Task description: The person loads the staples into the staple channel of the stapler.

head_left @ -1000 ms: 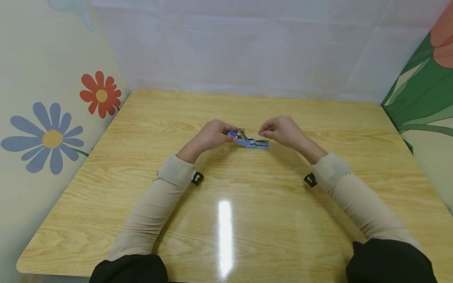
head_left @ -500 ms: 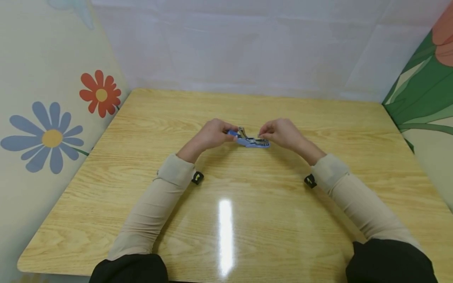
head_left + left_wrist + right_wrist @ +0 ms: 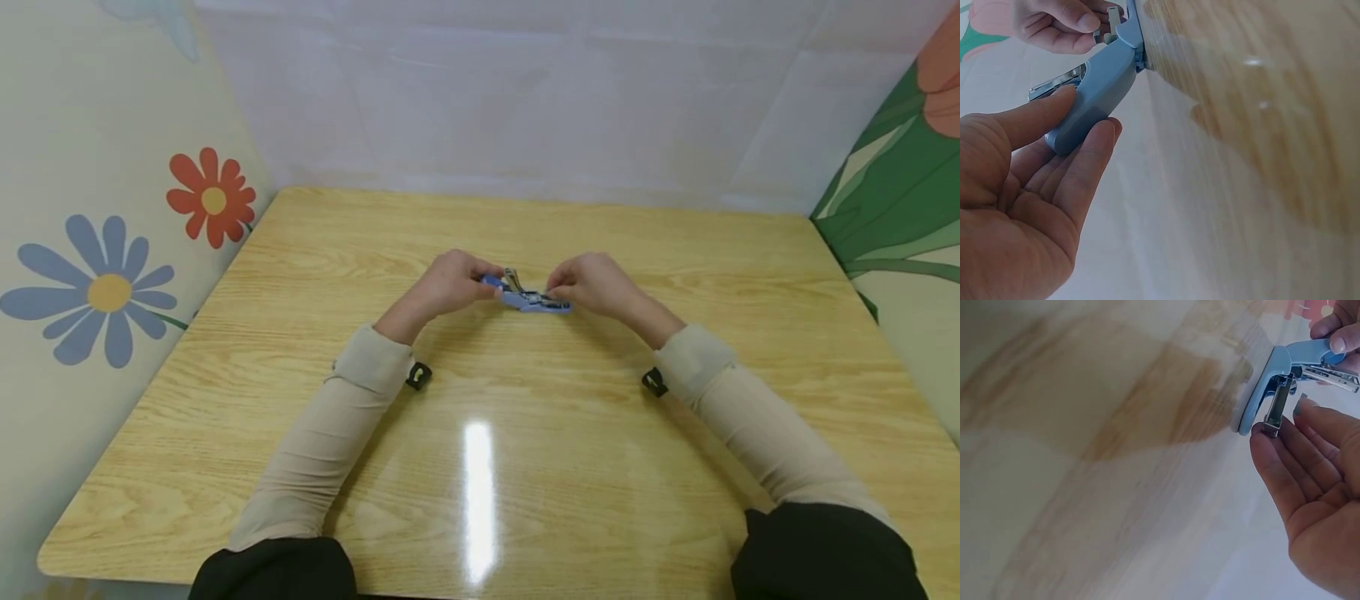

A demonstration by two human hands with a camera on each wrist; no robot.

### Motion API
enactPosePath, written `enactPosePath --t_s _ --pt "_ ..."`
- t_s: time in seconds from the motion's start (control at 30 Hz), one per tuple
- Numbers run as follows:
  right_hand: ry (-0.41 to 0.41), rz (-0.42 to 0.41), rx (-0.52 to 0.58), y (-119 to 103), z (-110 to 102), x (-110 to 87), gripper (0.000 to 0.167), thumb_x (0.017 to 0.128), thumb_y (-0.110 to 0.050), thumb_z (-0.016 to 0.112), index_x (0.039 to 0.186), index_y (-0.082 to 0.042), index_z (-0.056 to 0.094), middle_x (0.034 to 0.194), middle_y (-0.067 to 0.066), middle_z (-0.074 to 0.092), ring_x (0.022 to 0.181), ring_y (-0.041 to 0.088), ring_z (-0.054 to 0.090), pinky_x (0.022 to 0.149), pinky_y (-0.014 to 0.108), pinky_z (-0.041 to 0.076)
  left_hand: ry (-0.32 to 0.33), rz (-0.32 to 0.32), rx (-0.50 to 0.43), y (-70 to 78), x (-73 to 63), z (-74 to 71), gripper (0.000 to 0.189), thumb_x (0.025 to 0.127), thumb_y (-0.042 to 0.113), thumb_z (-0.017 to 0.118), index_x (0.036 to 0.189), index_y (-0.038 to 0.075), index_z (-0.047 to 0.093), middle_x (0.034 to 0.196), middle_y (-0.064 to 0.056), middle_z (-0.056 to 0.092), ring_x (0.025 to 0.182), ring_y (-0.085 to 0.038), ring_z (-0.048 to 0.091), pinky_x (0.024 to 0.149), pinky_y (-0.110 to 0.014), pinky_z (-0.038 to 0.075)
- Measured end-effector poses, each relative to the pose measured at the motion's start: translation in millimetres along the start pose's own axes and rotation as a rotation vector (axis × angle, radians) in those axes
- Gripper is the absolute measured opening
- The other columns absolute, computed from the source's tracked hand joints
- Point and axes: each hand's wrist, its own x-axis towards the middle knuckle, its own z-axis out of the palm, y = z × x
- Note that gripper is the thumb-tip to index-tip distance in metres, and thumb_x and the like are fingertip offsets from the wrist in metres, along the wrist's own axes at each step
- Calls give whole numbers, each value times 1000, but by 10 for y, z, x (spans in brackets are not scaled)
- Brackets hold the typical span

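A light-blue stapler is opened up over the table, its metal magazine exposed and its upper metal part swung away. My left hand grips the stapler's handle end between thumb and fingers. At the other end, my right hand pinches a small grey piece, which looks like a short strip of staples, beside the open magazine. A fingertip of that hand touches the magazine's end in the right wrist view. In the head view the right fingers hide the small piece.
A wood-grain table lies under both hands, with a bright light reflection near its front. A white cloth hangs along the back edge. Flower-painted walls stand at the left and right.
My right hand has moved slightly down and left, bringing its fingertips from above the stapler onto the magazine. The left hand and stapler have stayed almost still.
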Motion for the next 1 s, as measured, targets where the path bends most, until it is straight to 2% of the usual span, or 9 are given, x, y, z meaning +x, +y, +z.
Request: enactPosePath --t_s 0.3,0.47,0.7,1.0 --pt "-28 -19 -31 -27 6 21 15 98 -18 69 103 -8 78 102 8 79 88 21 72 85 40 56 5 -18 -19 15 0 -9 43 98 25 68 140 15 63 141 -8 64 99 -20 59 77 -33 42" --pt "-29 -36 -63 -21 8 25 16 98 -18 69 104 -8 79 102 8 79 89 22 72 87 41 56 2 -19 -18 14 -1 -10 43 99 25 68 140 15 63 141 -8 64 95 -22 58 76 -33 42" --pt "-28 -40 -104 -26 16 17 17 98 -20 68 104 -9 79 101 7 79 87 21 72 84 41 55 -1 -19 -18 20 1 -4 43 99 26 68 140 16 63 142 -7 63 113 -20 61 83 -35 44" --pt "-30 -43 -104 -12 20 18 17 99 -19 67 105 -8 79 102 8 79 87 21 72 83 41 56 2 -21 -11 14 5 2 43 99 26 68 140 15 63 139 -8 65 96 -22 58 75 -34 41"
